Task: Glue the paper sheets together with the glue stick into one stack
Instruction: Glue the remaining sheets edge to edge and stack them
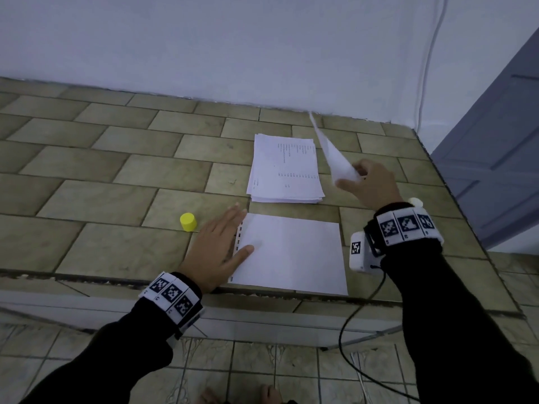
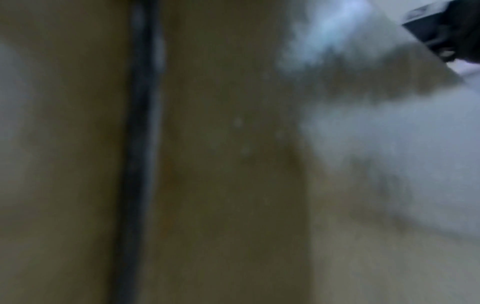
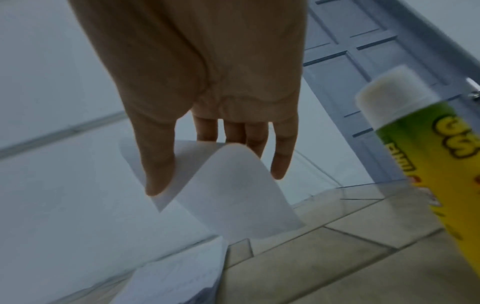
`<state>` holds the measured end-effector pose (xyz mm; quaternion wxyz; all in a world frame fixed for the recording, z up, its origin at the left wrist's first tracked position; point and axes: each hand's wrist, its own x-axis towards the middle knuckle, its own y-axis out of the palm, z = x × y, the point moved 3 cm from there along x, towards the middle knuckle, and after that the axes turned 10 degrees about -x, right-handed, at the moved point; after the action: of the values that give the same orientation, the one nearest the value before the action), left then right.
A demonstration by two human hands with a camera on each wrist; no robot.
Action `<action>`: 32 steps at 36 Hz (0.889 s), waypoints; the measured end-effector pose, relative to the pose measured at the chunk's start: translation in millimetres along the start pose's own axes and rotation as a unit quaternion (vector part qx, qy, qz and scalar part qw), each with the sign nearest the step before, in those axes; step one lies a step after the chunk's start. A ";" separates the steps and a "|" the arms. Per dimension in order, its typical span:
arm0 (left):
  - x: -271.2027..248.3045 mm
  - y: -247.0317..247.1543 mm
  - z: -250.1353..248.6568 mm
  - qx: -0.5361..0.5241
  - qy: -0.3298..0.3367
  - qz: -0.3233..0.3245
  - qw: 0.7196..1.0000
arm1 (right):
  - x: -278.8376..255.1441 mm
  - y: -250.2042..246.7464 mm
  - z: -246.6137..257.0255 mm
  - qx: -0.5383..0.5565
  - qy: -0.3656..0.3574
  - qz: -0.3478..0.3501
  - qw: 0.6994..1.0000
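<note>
A pile of printed sheets [image 1: 285, 170] lies at the back of the tiled counter [image 1: 116, 170]; its corner shows in the right wrist view [image 3: 176, 277]. In front of it lies a blank white sheet [image 1: 291, 252]. My left hand [image 1: 233, 231] lies flat on that sheet's left edge, fingers straight, thumb on the paper. My right hand [image 1: 350, 177] pinches a single sheet [image 1: 331, 150] lifted off the pile, and the sheet curls under the thumb [image 3: 233, 185]. The uncapped glue stick [image 3: 428, 164] stands upright by my right wrist [image 1: 415, 202]. The left wrist view is blurred.
The yellow glue cap [image 1: 188, 222] stands left of my left hand. The counter's front edge runs just below the blank sheet. A wall closes the back, with a white cable [image 1: 425, 68] hanging down it. A blue-grey door [image 1: 495, 141] stands to the right.
</note>
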<state>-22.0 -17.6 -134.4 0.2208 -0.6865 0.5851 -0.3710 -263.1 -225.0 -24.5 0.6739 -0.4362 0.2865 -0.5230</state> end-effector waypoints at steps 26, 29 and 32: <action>15.0 -27.0 -18.8 -0.397 -0.199 0.038 0.895 | -106.4 28.5 -25.2 0.132 -0.072 0.112 0.982; 14.8 -30.7 -20.3 -0.391 -0.189 0.029 0.900 | -106.2 27.8 -33.3 0.163 -0.041 0.154 0.974; 14.8 -33.7 -20.7 -0.381 -0.185 0.029 0.905 | -105.1 27.7 -39.1 0.167 -0.010 0.159 0.973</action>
<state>-15.7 -21.9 -92.9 0.0579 -0.7574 0.6500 0.0205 -313.8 -133.9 -74.2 0.8144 -0.2722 0.2538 -0.4453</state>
